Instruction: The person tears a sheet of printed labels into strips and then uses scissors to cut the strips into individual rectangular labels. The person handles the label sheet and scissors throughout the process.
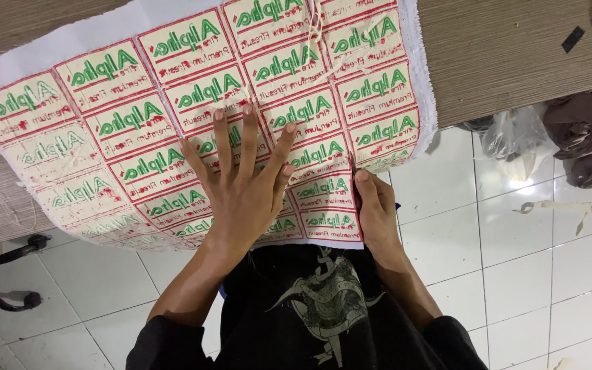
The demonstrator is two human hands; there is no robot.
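Left hand: I see my left hand (pixel 241 195) lying flat, palm down, on the printed fabric sheet (pixel 138 130), fingers (pixel 224 140) spread wide and straight. It grips nothing; it only presses on the cloth.

Right hand: my right hand (pixel 378 212) sits at the sheet's near right edge. The thumb lies on top of the cloth and the other fingers curl out of sight below, so it looks pinched on the edge, though I cannot see the underside.

Fabric sheet: a white cloth covered with rows of rectangular labels, green lettering inside red frames. It lies across the wooden table (pixel 515 55) and its near edge hangs over the table's front, towards my body. A plain white border runs along the far and right sides.

Loose threads: a small bunch of pale threads (pixel 315 24) lies on the cloth near its far edge, well apart from both hands.

Table: brown wood grain, bare to the right of the sheet, with a small dark scrap (pixel 573 39) on it.

Floor: white tiles (pixel 515 274) below, with a clear plastic bag (pixel 515 140) and a heap of dark cloth (pixel 587 137) just under the table's right end, and pale scraps (pixel 556 205) near them.

Left side: a black metal stand foot (pixel 1 274) rests on the tiles.
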